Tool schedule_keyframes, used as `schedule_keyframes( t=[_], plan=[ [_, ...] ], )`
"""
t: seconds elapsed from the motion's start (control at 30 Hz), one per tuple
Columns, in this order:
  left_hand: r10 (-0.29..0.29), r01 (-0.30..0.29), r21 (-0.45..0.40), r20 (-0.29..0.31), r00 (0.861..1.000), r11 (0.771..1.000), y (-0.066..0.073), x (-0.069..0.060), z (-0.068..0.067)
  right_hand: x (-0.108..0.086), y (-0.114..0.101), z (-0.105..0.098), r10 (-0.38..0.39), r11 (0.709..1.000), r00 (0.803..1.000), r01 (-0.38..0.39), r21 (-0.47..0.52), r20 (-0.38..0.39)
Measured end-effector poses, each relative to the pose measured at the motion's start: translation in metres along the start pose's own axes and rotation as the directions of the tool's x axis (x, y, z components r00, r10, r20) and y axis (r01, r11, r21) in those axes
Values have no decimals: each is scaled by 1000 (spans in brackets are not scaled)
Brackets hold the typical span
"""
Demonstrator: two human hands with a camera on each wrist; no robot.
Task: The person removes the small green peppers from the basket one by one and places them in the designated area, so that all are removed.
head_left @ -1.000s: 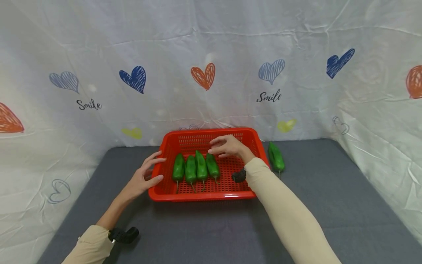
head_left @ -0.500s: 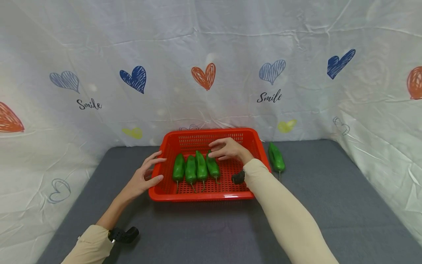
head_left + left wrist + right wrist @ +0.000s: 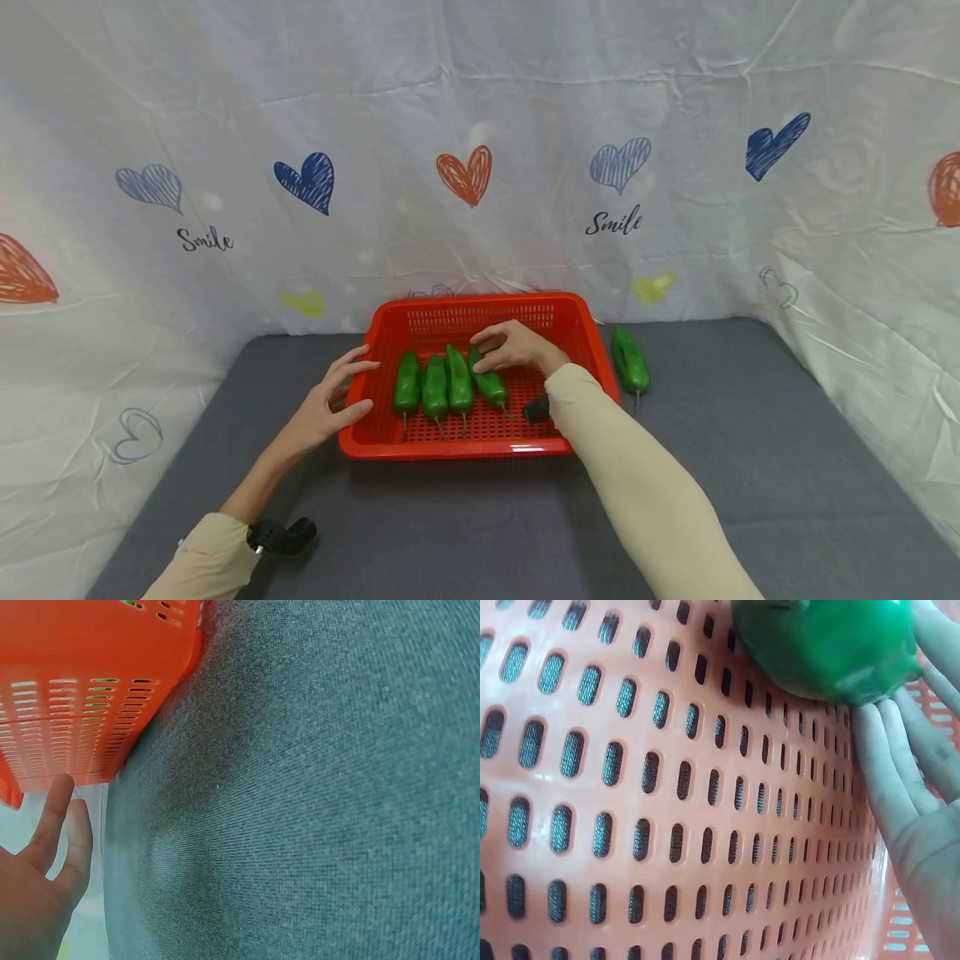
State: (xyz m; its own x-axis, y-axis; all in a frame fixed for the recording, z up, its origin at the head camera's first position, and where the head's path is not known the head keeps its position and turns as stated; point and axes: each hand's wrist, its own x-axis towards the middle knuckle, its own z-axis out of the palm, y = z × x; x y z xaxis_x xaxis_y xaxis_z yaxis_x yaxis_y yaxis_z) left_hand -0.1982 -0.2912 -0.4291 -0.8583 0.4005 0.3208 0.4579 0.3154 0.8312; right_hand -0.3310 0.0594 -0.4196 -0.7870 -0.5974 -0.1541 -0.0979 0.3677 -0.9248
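Several green peppers lie side by side in a red slotted basket. My right hand pinches the upper end of the rightmost pepper, which is tilted, its stem toward the lower right. In the right wrist view that pepper looms large, with the fingers of my right hand against its far end. My left hand rests at the basket's left side, fingers spread over the rim. In the left wrist view, my left hand has two straight fingers beside the basket wall.
One more green pepper lies on the grey tablecloth just right of the basket. Behind the table hangs a white cloth printed with hearts. A black wrist camera is strapped to the left wrist.
My right hand has moved down and slightly left onto the rightmost pepper. That pepper's stem end has swung to the right. The left hand has stayed in place.
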Motion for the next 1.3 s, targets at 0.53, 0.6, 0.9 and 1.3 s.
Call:
schedule_keyframes(
  t=[0.53,0.6,0.9,1.3],
  plan=[
    [15,-15,-19,1,1000,1000,0,2,-1,-2,-13,1,69,997,998,-69,38,11],
    [13,-13,-13,1,1000,1000,0,2,-1,-2,-13,1,69,997,998,-69,43,12],
    [4,-4,-5,3,1000,1000,-1,1,-1,-1,-12,1,59,997,998,-60,38,15],
    [-1,1,-5,1,1000,1000,1,0,0,0,-10,0,25,999,1000,-26,43,12]
  ],
)
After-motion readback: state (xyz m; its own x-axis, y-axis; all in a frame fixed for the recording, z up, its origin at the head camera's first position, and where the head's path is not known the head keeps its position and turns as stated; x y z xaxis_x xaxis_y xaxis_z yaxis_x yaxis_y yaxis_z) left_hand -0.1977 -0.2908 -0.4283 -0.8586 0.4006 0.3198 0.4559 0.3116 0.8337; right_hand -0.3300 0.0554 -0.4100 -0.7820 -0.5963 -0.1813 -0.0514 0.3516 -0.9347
